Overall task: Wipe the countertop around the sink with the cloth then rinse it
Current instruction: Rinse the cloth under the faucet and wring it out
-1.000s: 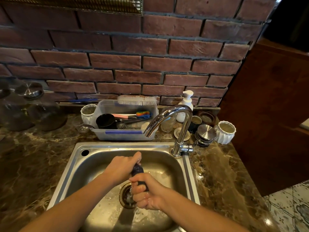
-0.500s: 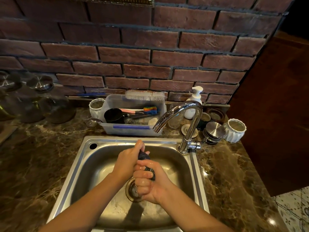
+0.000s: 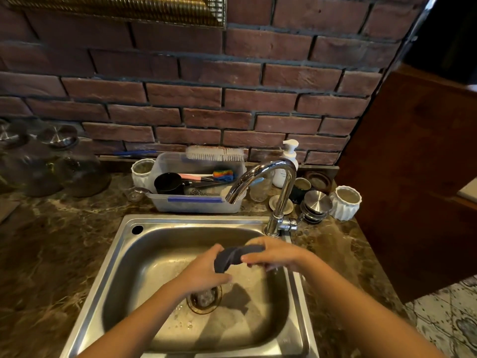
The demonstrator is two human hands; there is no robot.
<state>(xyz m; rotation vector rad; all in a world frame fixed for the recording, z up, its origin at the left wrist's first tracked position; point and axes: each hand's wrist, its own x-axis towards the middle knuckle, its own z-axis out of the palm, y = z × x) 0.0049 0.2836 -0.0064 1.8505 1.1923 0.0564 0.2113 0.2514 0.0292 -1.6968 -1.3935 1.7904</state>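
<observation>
A dark grey cloth (image 3: 233, 255), twisted into a short roll, stretches between both hands above the steel sink (image 3: 124, 254). My left hand (image 3: 204, 271) grips its lower left end over the drain (image 3: 205, 298). My right hand (image 3: 273, 254) holds the upper right end near the sink's right wall. The chrome faucet (image 3: 281, 192) arches over the back right corner; no water stream is visible from it. The dark marbled countertop (image 3: 51, 254) surrounds the sink.
Behind the sink stands a plastic tub (image 3: 196, 202) holding a black cup, brushes and a scourer. A soap pump bottle (image 3: 286, 161), white ribbed pots (image 3: 346, 202), metal lids (image 3: 317, 205) and small jars crowd the back right. Large glass jars (image 3: 64, 166) stand at the left.
My hands were stacked tight on the cloth above the drain, wringing it upright. They have spread apart, my right hand moving right and up, so the cloth lies stretched sideways.
</observation>
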